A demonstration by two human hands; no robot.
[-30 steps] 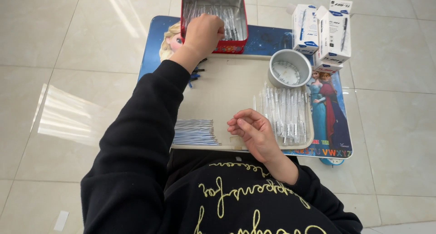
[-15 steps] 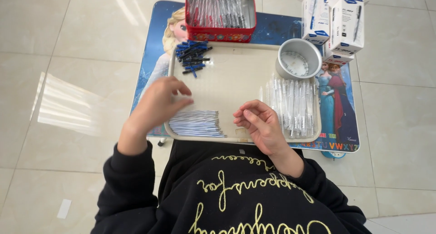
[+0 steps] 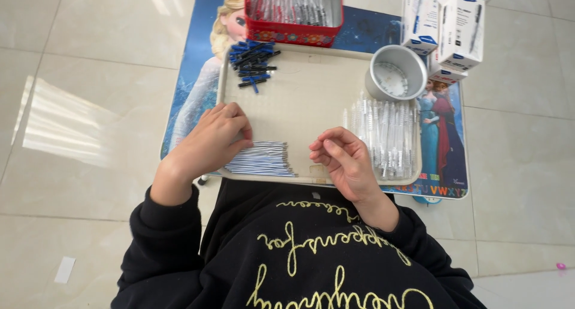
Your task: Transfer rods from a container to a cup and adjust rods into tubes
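Your left hand (image 3: 217, 135) curls over the blue refill stack (image 3: 262, 159) at the tray's (image 3: 311, 99) near edge, fingertips touching it; whether it grips one is hidden. Your right hand (image 3: 342, 159) hovers loosely curled, apparently empty, just beside the clear barrels (image 3: 386, 135). Tray centre lies bare. The red tin (image 3: 294, 12) is cut off at the top.

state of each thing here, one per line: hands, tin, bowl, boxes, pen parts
left hand: curled, fingertips on the refill bundle
right hand: half closed, nothing visible in it
refill bundle: lying flat at the tray's near edge
red tin: open, full of clear barrels
metal bowl: upright, holds small parts
clear barrels: lying side by side on the tray
blue caps: loose heap at the tray's far corner
white boxes: upright, whether closed cannot be told
tray: flat on the table
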